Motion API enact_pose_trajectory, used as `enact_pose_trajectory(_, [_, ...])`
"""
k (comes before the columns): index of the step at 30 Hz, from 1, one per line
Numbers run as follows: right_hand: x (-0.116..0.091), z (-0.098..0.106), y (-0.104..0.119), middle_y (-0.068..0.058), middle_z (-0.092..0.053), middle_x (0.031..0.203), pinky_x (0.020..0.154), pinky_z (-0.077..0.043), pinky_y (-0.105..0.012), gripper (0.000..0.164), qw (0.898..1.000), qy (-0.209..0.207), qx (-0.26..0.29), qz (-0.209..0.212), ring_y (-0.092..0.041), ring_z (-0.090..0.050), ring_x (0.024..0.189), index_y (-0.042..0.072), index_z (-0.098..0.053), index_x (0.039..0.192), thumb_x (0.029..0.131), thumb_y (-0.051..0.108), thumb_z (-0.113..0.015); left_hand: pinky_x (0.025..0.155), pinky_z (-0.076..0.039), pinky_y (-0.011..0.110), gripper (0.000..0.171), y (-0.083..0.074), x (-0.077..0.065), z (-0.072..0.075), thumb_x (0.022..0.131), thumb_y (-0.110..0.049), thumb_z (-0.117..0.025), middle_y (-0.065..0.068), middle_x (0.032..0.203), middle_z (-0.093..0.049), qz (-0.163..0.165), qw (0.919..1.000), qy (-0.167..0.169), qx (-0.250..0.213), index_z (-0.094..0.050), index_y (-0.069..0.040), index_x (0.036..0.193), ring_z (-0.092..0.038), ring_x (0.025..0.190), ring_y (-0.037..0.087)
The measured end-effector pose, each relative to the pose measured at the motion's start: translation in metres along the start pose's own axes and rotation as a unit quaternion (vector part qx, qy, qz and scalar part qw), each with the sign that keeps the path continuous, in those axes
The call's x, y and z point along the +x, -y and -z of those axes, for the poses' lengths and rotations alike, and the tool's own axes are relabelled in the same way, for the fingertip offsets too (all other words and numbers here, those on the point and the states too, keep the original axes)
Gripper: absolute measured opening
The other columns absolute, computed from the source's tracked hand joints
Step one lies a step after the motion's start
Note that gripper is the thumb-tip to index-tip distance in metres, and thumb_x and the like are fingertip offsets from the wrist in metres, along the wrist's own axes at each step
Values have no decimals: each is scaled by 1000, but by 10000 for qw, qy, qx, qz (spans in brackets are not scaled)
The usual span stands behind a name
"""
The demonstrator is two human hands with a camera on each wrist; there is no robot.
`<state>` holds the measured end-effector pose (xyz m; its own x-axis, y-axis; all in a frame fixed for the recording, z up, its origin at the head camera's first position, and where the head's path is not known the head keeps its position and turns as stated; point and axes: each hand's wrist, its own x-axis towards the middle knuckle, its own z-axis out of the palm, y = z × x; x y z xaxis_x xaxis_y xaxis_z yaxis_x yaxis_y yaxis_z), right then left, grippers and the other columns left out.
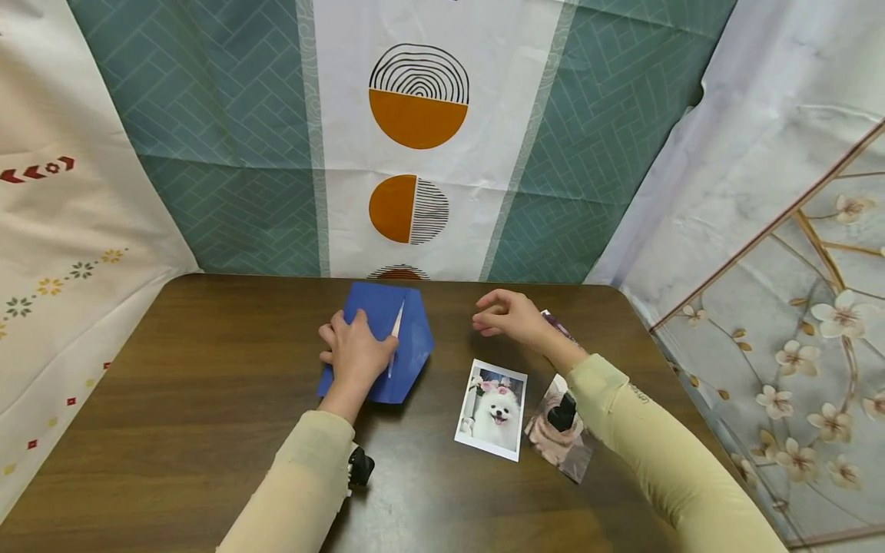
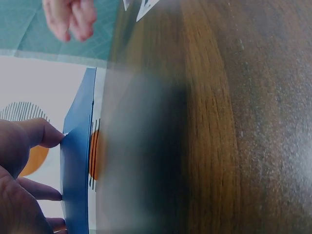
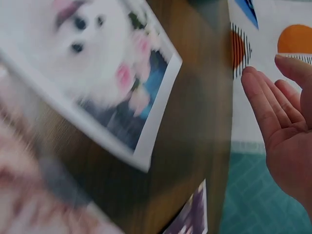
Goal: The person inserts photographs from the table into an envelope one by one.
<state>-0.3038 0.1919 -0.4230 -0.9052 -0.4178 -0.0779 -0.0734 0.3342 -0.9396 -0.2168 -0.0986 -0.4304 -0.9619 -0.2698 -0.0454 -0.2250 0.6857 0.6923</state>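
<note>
My left hand (image 1: pixel 358 352) grips a blue paper envelope (image 1: pixel 376 307) near the back edge of the table, its thumb by the long slit. A white sliver shows in that slit, and the pointed flap spreads to the right. Seen edge-on in the left wrist view, the blue envelope (image 2: pixel 78 146) appears slightly above the tabletop. My right hand (image 1: pixel 515 316) hovers over the table, fingers loosely bent, holding nothing. Nearest to it lie a photo card of a white fluffy dog (image 1: pixel 494 411) and a pinkish-brown picture card (image 1: pixel 560 442), partly hidden by the right wrist.
Another dark purple picture card (image 1: pixel 558 324) lies behind the right forearm, mostly covered. The brown wooden table (image 1: pixel 173 415) ends at patterned cloths: a green and white one (image 1: pixel 346 115) at the back, a floral one (image 1: pixel 795 346) at the right.
</note>
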Motion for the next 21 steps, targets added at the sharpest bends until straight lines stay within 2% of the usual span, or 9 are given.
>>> enact_pose_trajectory(3, [-12,10,-6,-31,-74,119,90,-62,-48,36,9997,-27,-235,-46,-41,-76,109,-17,-55,132,104,3,-67,104,-29,80,81,0,0,1,95,-34,-75,35,166,-21,-14,10000,-21,7,-43,5,159,-15,149,56])
enact_pose_trajectory(5, [-20,17,-10,-30,-75,118,91,-61,-50,37,9994,-48,-340,-76,-45,-74,111,-18,-55,132,104,3,-67,104,-29,80,81,0,1,1,95,-34,-75,35,166,-21,-19,10000,-17,9,-43,5,159,-15,149,56])
enact_pose_trajectory(10, [-39,28,-17,-25,-76,113,90,-62,-49,33,9957,-78,-918,-76,-50,-73,109,-12,-64,127,102,8,-73,104,-29,80,81,1,2,2,96,-33,-75,35,166,-21,-18,10000,-14,49,-43,5,159,-15,149,56])
enact_pose_trajectory(13, [-50,32,-21,-17,-78,109,88,-63,-45,31,9870,-130,-1603,-9,-42,-76,101,-5,-69,123,100,15,-77,104,-29,80,81,1,3,3,96,-33,-75,35,167,-20,-23,10000,-4,72,-42,5,160,-15,149,56])
enact_pose_trajectory(16, [-60,35,-24,-9,-78,107,87,-62,-39,30,9740,-166,-2257,120,-29,-77,96,0,-73,121,99,21,-79,104,-29,80,81,2,4,3,96,-34,-75,35,167,-20,-15,10000,21,90,-42,5,160,-14,149,56])
enact_pose_trajectory(21, [-73,38,-30,-5,-78,107,92,-60,-42,30,9677,-80,-2505,256,-21,-75,100,3,-75,118,97,23,-82,104,-29,80,81,4,5,3,97,-34,-74,35,167,-19,-10,9999,44,109,-41,5,160,-14,149,56])
